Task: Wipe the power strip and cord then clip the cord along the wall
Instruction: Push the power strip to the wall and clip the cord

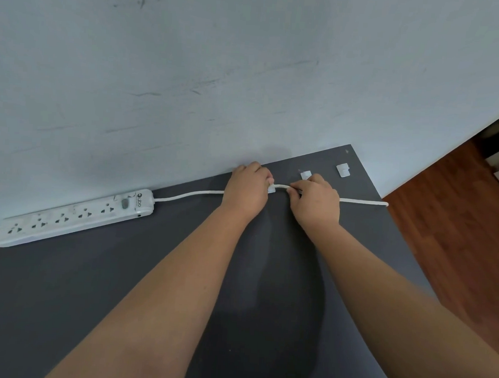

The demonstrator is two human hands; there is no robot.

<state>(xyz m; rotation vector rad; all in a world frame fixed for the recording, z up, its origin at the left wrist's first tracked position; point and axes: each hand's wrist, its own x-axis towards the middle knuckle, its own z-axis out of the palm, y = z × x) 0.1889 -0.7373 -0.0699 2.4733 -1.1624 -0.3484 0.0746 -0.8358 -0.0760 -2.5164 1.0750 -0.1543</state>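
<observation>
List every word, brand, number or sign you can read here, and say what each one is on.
"ubo", after a round logo mark: printed on the cord end of the white power strip, beside its grey switch.
No other lettering shows on the power strip.
No text shows on the cord, the clips, the dark table or the wall; the wall bears only scuff marks.

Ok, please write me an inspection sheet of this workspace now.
Surface: dark grey table, set against the wall.
Job's things: white power strip by the wall; three clips, one at the cord, two spare.
Clutter: nothing seen.
Hands: left hand and right hand both pinch the cord.
Cables: white cord runs right to the table edge.
Surroundings: scuffed wall, wooden floor.
</observation>
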